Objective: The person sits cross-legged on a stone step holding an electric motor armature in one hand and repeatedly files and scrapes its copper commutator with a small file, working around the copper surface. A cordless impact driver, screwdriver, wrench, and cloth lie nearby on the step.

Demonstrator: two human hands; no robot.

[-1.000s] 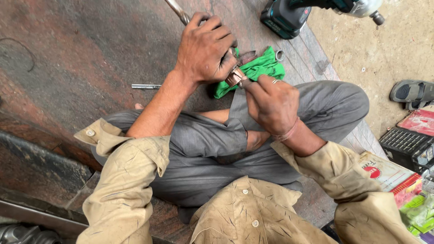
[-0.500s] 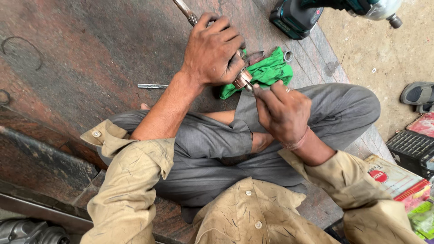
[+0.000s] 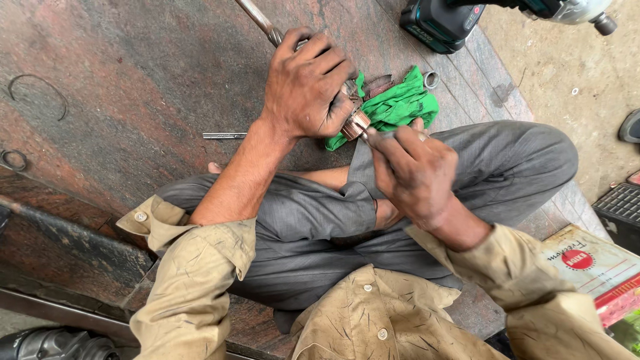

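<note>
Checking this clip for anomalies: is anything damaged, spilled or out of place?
Nothing stands out. The left hand holds a small coppery metal part over a green cloth while the right hand works at it. A thin metal rod lies loose on the slab.

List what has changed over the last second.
Little changed. The left hand still covers the copper-coloured cylindrical part, and the right hand keeps its fingertips at that part's end. The green cloth and thin metal rod lie where they were.

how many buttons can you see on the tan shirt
3: one on the left cuff, two down the shirt front, upper and lower. Folds may hide others.
</note>
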